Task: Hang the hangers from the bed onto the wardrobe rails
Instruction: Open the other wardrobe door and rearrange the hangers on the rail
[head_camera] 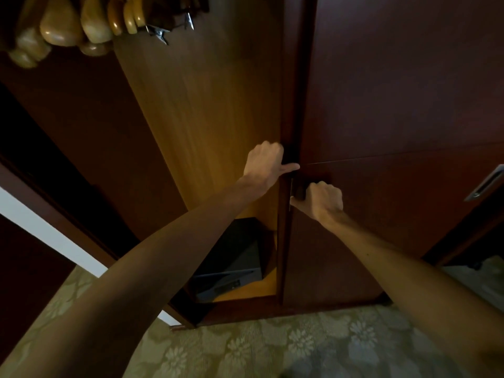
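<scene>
Dark brown wooden wardrobe (395, 91) over floral carpet | pale rounded wooden hangers (65, 28) hang inside, top left: hanging looks done | left hand (263, 166) and right hand (323, 200) curl round sliding door edge (289, 227); closing seemingly remains.

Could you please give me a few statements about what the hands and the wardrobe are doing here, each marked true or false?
1. Both hands grip the edge of the sliding wardrobe door. True: the left hand sits higher than the right hand.
2. The right hand holds a wooden hanger. False: it holds only the door edge.
3. Wooden hangers hang at the upper left inside the wardrobe. True.
4. A dark safe sits low in the open compartment. True.
5. The floor is bare wood. False: it is patterned carpet.
</scene>
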A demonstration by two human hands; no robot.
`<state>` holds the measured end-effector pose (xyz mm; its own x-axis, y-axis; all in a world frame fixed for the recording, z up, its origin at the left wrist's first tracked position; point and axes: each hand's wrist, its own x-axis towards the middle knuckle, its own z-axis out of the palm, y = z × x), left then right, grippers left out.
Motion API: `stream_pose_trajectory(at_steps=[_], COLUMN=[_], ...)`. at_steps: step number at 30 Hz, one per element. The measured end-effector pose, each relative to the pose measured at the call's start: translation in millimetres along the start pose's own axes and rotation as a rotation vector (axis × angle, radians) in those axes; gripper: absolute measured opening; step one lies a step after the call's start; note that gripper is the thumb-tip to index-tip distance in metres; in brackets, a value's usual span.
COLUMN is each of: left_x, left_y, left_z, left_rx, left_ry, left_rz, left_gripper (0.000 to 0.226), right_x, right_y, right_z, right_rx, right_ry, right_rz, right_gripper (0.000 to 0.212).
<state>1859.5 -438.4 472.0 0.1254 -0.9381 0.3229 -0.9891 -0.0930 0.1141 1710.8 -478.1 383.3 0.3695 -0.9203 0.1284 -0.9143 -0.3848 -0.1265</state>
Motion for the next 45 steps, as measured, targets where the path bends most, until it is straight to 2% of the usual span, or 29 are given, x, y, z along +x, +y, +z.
stream_pose_trajectory(at_steps=[10,14,25,31,36,45], left_x=[16.4,21.0,21.7,12.8,8.5,-10.5], left_y=[26.4,32.9,31.4,12.5,-26.1,-109.3], left_z=[6.0,11.1,8.1,-14.0,-63.5,-161.8], left_rx=[-0.003,-0.058,-0.078,-0.145,-0.163,-0.14], left_ry=[-0.064,-0.136,-0.15,-0.069,0.005,0.285], left_rz=[0.107,0.148,0.161,0.188,0.158,0.057], left_gripper=[0.044,0.038,0.04,0.047,0.037,0.029], right_x=[-0.8,-2.3,-8.6,-9.4,-4.0,-0.1], right_y=[26.4,24.3,12.7,-6.5,-47.9,-163.3], right_z=[-12.6,-15.0,-20.6,-50.3,-96.4,-172.8], right_rx=[0.003,0.019,0.021,0.059,0.124,0.276], right_ry=[-0.009,-0.041,-0.01,0.038,0.088,0.244], right_rz=[0.001,0.021,0.046,0.028,-0.011,-0.228], right_gripper=[0.047,0.054,0.056,0.059,0.031,0.024])
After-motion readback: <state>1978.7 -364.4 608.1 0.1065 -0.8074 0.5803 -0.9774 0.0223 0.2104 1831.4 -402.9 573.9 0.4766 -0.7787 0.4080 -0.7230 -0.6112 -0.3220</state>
